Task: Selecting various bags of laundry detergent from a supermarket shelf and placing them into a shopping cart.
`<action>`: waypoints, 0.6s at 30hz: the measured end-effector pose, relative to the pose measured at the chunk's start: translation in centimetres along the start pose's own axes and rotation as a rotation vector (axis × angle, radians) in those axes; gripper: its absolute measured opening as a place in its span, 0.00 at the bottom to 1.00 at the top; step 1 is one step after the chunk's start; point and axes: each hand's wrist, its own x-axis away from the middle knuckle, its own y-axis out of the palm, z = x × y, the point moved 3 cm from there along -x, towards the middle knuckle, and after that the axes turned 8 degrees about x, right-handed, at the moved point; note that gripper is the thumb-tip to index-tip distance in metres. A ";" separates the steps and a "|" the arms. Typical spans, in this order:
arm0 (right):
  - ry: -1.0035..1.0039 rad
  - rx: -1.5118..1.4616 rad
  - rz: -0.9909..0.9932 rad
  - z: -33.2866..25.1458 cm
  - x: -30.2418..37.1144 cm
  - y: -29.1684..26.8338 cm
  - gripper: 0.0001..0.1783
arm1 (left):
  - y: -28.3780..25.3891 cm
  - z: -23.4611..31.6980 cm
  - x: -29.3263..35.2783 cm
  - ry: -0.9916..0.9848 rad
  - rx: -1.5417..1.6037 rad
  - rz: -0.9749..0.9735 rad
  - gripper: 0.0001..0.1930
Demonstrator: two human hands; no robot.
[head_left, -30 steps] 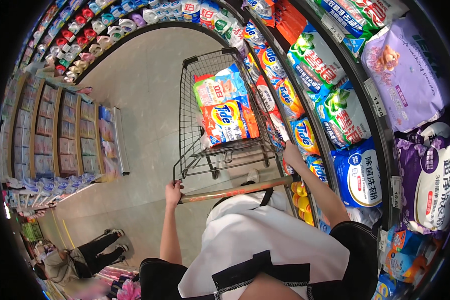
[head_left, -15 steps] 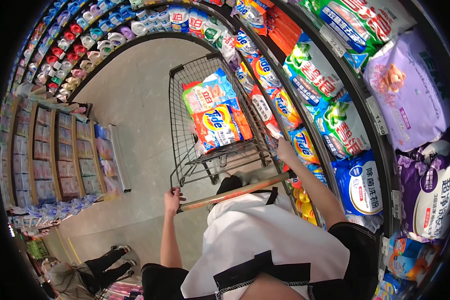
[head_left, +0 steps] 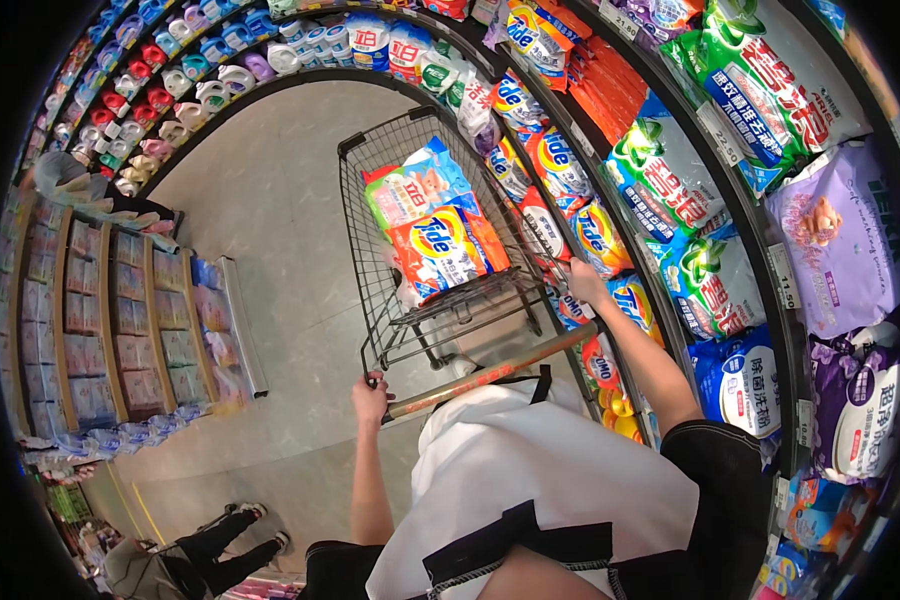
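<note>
A black wire shopping cart (head_left: 378, 132) stands in front of me, its worn, rounded handle bar (head_left: 485, 377) crossing before my waist. My left hand (head_left: 372, 398) is closed round the cart's frame at the left end of the bar. Further forward, my right hand (head_left: 588, 283) grips the cart's right side, close to the shelf; its fingertips are partly hidden. In the basket lie an orange laundry detergent bag (head_left: 445, 255) with a round yellow-and-white emblem and, beyond it, a green and blue bag (head_left: 410, 185) with a bear picture.
Shelves of detergent bags (head_left: 670, 185) run close along my right. Bottles (head_left: 210, 95) fill the curved-looking far shelf. A rack of pastel packs (head_left: 135, 320) stands left across the grey floor (head_left: 300, 290). One person (head_left: 200, 555) is behind left, another (head_left: 85, 190) beyond the rack.
Both hands and the cart's handle end have shifted slightly right in view, still held. The right-hand shelves have slid right and down. A person has come into view beyond the left rack.
</note>
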 end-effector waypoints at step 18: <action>0.208 -0.163 0.116 -3.9 2.4 -3.6 0.27 | -3.0 -0.6 -3.0 0.037 -0.151 0.087 0.07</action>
